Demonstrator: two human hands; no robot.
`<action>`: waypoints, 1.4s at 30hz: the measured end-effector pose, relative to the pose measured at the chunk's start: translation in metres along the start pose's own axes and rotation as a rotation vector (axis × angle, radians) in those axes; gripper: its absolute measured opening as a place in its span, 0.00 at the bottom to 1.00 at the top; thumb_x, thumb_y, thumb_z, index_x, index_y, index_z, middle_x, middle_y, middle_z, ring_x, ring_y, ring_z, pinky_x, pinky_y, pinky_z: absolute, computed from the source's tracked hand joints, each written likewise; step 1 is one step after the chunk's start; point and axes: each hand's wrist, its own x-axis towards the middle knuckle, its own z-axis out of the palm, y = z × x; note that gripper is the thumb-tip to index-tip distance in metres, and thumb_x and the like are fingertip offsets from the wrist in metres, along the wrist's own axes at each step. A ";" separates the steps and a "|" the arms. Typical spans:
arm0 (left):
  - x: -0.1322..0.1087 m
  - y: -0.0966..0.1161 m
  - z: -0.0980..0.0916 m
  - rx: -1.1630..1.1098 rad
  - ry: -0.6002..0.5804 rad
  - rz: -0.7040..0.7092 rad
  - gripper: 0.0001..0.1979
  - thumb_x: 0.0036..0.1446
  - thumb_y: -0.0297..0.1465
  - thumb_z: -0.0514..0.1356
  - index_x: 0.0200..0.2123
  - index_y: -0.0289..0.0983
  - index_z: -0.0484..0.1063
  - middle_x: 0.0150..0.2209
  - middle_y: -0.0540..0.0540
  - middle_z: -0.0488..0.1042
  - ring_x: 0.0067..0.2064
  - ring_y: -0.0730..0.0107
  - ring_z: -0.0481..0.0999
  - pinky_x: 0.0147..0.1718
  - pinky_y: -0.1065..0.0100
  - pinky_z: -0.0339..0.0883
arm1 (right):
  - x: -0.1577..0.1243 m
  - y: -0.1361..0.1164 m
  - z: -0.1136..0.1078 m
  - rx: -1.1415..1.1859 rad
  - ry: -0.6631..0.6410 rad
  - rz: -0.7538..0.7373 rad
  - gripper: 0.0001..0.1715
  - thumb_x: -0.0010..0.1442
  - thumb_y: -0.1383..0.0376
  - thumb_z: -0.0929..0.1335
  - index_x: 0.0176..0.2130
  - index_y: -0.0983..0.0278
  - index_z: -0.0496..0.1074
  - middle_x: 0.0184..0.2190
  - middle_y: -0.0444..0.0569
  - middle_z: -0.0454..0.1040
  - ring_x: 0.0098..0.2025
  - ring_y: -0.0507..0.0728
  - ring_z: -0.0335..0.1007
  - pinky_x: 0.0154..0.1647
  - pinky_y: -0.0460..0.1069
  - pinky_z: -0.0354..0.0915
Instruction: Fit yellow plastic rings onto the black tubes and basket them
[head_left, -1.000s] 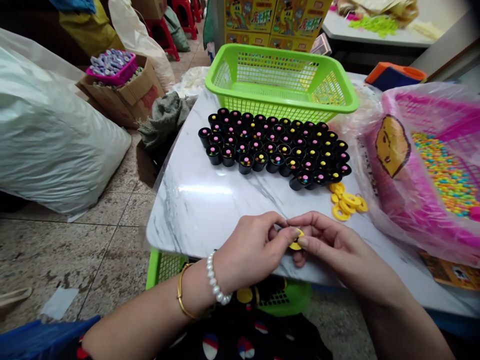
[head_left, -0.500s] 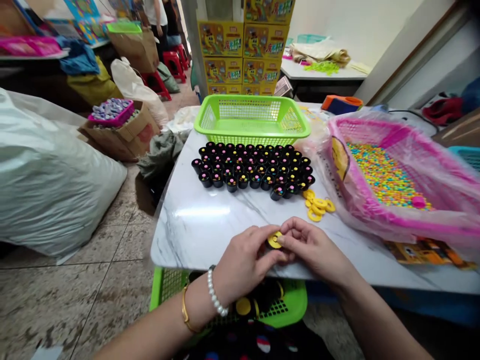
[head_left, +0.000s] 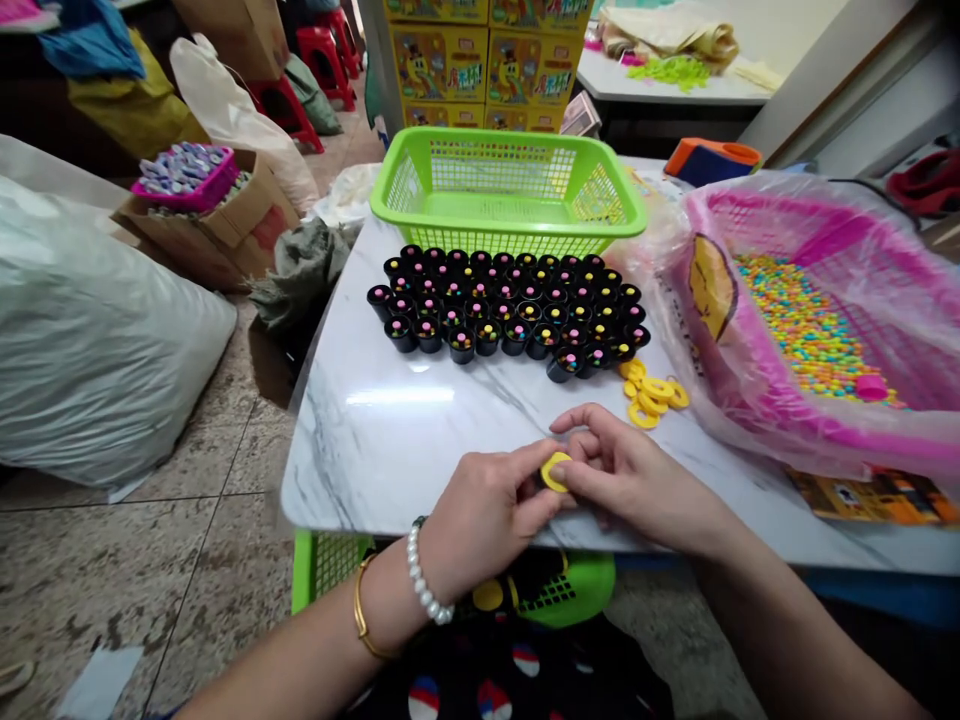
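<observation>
Near the front edge of the table, my left hand (head_left: 487,505) is closed around a small black cup, mostly hidden by the fingers. A round yellow lid (head_left: 556,471) shows on top of it. My right hand (head_left: 630,475) meets it from the other side, thumb pressed on the lid, index finger raised and the other fingers curled. Farther back stand rows of black cups (head_left: 462,345) with coloured pellets and pink or yellow pieces inside. Several loose yellow rings (head_left: 652,395) lie to the right of those cups.
A green basket (head_left: 510,230) stands behind the cups. On the right, a plastic-lined pink basket (head_left: 817,225) holds colourful pellets (head_left: 810,330). Another green basket (head_left: 585,590) sits below the table edge. A large white sack (head_left: 105,330) stands on the floor at left.
The view has tipped down and closer. The yellow lid has turned under my right thumb and shows a plainer face; my right index finger has lifted away from it.
</observation>
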 end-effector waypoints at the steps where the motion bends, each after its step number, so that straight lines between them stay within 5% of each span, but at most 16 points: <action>1: 0.001 0.001 -0.002 -0.040 -0.041 -0.036 0.06 0.58 0.25 0.59 0.39 0.37 0.74 0.25 0.54 0.69 0.25 0.78 0.65 0.25 0.77 0.61 | 0.001 -0.002 0.004 -0.050 0.019 0.004 0.20 0.60 0.56 0.70 0.47 0.60 0.61 0.22 0.33 0.63 0.17 0.46 0.60 0.15 0.41 0.59; 7: 0.005 0.003 -0.010 -0.449 -0.321 -0.306 0.23 0.56 0.31 0.60 0.56 0.40 0.67 0.26 0.53 0.70 0.24 0.73 0.72 0.18 0.76 0.66 | -0.007 0.007 0.012 -0.091 0.076 -0.074 0.16 0.64 0.53 0.66 0.44 0.59 0.61 0.23 0.35 0.63 0.19 0.47 0.61 0.17 0.42 0.59; 11: -0.005 0.003 -0.001 -0.372 -0.155 -0.274 0.34 0.55 0.36 0.64 0.63 0.42 0.58 0.28 0.53 0.72 0.24 0.72 0.73 0.19 0.74 0.67 | -0.011 0.019 0.012 0.040 0.162 -0.200 0.18 0.64 0.53 0.66 0.48 0.60 0.62 0.24 0.36 0.66 0.22 0.47 0.65 0.23 0.42 0.64; 17: -0.011 0.000 0.021 0.202 0.242 0.005 0.23 0.56 0.41 0.64 0.53 0.37 0.69 0.35 0.46 0.74 0.33 0.65 0.74 0.34 0.65 0.71 | -0.020 0.036 0.023 0.184 0.397 -0.377 0.12 0.66 0.56 0.65 0.45 0.60 0.65 0.24 0.38 0.69 0.19 0.48 0.65 0.22 0.44 0.65; 21: -0.004 0.001 0.027 0.408 0.219 0.103 0.11 0.62 0.37 0.58 0.44 0.38 0.71 0.36 0.46 0.73 0.34 0.64 0.74 0.34 0.64 0.70 | -0.029 0.043 0.015 -0.138 0.586 -0.426 0.10 0.65 0.57 0.66 0.41 0.61 0.70 0.24 0.40 0.71 0.21 0.50 0.67 0.24 0.46 0.66; 26: -0.005 0.000 0.023 0.541 0.168 0.161 0.11 0.63 0.37 0.56 0.44 0.38 0.70 0.35 0.47 0.74 0.31 0.64 0.73 0.28 0.64 0.69 | -0.022 0.045 -0.039 -0.832 1.033 -0.409 0.16 0.62 0.54 0.65 0.39 0.63 0.73 0.33 0.50 0.77 0.30 0.56 0.72 0.35 0.51 0.67; 30: -0.006 -0.005 0.024 0.436 0.211 0.206 0.12 0.61 0.37 0.59 0.45 0.37 0.69 0.38 0.46 0.75 0.35 0.64 0.75 0.34 0.64 0.70 | -0.006 0.043 -0.065 -0.881 1.063 -0.310 0.23 0.56 0.46 0.69 0.36 0.64 0.72 0.25 0.49 0.74 0.27 0.60 0.71 0.28 0.52 0.61; 34: -0.010 -0.008 0.029 0.349 0.312 0.164 0.25 0.52 0.43 0.67 0.47 0.35 0.66 0.40 0.43 0.74 0.38 0.62 0.75 0.35 0.64 0.70 | 0.003 0.040 -0.053 -1.099 1.110 -0.202 0.27 0.53 0.43 0.70 0.37 0.64 0.70 0.31 0.52 0.75 0.30 0.63 0.72 0.27 0.52 0.59; 39: -0.015 -0.003 0.029 0.246 0.291 0.108 0.11 0.58 0.33 0.63 0.42 0.36 0.68 0.38 0.45 0.71 0.38 0.66 0.72 0.35 0.67 0.67 | -0.005 0.045 -0.048 -1.135 1.026 -0.295 0.17 0.56 0.55 0.69 0.40 0.64 0.70 0.35 0.52 0.75 0.36 0.62 0.73 0.32 0.52 0.63; 42: -0.016 0.000 0.025 0.223 0.242 0.105 0.10 0.59 0.31 0.62 0.43 0.36 0.69 0.37 0.45 0.71 0.38 0.66 0.71 0.36 0.66 0.66 | -0.015 0.046 -0.056 -1.041 0.923 -0.333 0.26 0.55 0.61 0.69 0.52 0.65 0.67 0.37 0.49 0.75 0.31 0.57 0.72 0.33 0.51 0.65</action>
